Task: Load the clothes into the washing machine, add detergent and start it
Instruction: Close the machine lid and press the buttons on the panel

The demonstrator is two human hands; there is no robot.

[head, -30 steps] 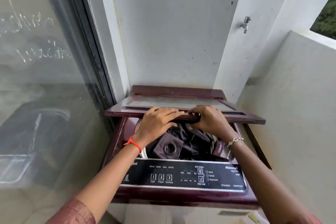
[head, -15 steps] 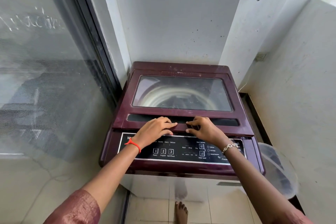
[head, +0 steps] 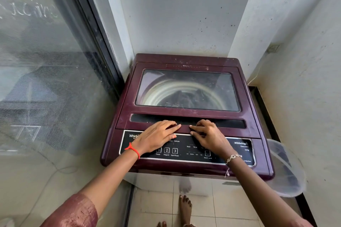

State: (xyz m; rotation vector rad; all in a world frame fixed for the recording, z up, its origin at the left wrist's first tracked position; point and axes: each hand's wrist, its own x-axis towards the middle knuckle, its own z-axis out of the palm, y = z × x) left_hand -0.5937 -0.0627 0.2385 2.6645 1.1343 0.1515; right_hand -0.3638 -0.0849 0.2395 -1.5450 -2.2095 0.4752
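A maroon top-loading washing machine stands in a corner with its lid down flat. Through the lid's glass window I see the drum rim and dark clothes inside, dimly. My left hand and my right hand rest palm-down on the lid's front edge, fingers spread, fingertips at the dark handle recess. Both hands partly cover the black control panel, where buttons marked 1, 2 and 3 show between my wrists. No detergent is in view.
A glass sliding door runs along the left. White walls close in behind and on the right. A translucent plastic basket sits on the floor at the machine's right. My bare foot stands on the tiled floor below.
One second ago the lid was half raised with dark clothes showing in the drum; both hands pushed it down and it now lies shut. My view has tilted downward.
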